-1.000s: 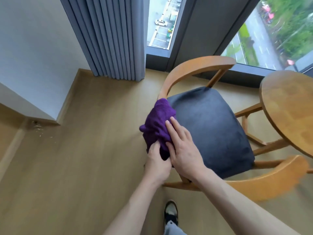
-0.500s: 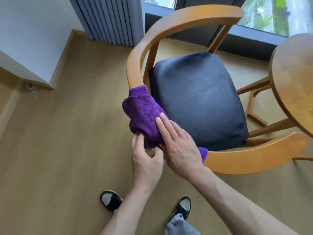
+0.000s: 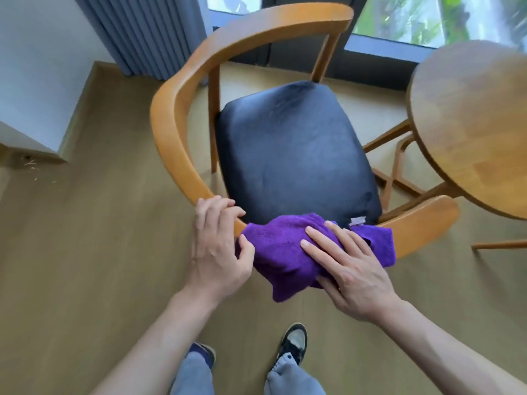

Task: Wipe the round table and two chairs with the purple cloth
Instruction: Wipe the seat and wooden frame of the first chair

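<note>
The purple cloth [image 3: 288,252] is draped over the near part of the curved wooden backrest rail of a chair [image 3: 176,115] with a dark padded seat [image 3: 293,155]. My right hand [image 3: 348,269] lies on top of the cloth with straight fingers, pressing it onto the rail. My left hand [image 3: 219,246] grips the bare rail just left of the cloth, fingers curled over the top and thumb touching the cloth's edge. The round wooden table [image 3: 473,124] stands at the right, beside the chair. Only one chair is in view.
Grey curtains [image 3: 148,32] hang at the back left before a window with a dark frame [image 3: 379,49]. A white wall corner [image 3: 34,81] juts in at the left. The floor is light wood; my two shoes [image 3: 293,340] stand just below the chair.
The cloth has slid along the rail from the left curve round to the near side, toward the right. My left hand has left the cloth and taken hold of the bare rail.
</note>
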Demonstrator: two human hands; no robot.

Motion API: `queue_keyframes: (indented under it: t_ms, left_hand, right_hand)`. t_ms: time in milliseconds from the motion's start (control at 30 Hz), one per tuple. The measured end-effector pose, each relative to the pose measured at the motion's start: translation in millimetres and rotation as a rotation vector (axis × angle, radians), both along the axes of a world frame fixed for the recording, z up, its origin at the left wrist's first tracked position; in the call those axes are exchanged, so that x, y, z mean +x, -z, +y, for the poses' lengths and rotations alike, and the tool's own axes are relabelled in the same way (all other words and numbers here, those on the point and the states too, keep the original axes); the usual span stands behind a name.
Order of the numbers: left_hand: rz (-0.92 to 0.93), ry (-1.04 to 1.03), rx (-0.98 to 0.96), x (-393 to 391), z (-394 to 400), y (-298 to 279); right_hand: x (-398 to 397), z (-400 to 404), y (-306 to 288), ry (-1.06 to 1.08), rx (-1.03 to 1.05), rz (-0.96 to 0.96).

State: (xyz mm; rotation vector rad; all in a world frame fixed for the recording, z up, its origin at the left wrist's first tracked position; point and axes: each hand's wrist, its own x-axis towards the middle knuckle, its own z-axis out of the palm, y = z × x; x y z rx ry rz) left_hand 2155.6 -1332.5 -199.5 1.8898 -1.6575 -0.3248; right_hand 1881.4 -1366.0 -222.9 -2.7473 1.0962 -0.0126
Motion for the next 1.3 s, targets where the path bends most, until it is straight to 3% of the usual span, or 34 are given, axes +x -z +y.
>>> queue_keyframes:
  t_ms: [133, 333, 533, 767, 900, 1033, 1133, 1300]
  left_hand:
    - [-0.054, 0.264, 0.167, -34, -1, 10]
    - [-0.131, 0.346, 0.285, -95, -10, 13]
    - [-0.164, 0.425, 0.315, -104, -22, 17]
    - [-0.248, 0.433, 0.404, -105, -22, 14]
    - [-0.302, 0.431, 0.434, -106, -23, 14]
    - [-0.327, 0.423, 0.44, -108, -24, 9]
    - [-0.244, 0.447, 0.454, -105, -25, 8]
    - [0.083, 0.402, 0.439, -74, -25, -1]
  right_hand:
    - [-41, 1, -13, 0.264, 0.096, -0.067]
    - [-1, 16, -10, 0.785, 0.185, -0.387]
    - [-49, -14, 6, 0.715, 0.082, -0.276]
    - [-122, -107, 4, 0.971, 0.085, -0.256]
    - [-102, -106, 4, 1.125, 0.027, -0.17]
    - [-48, -54, -2, 0.948, -0.003, -0.103]
    - [-2, -17, -4, 0.87, 0.01, -0.108]
    - [59, 9, -7, 0.855, 0.049, -0.077]
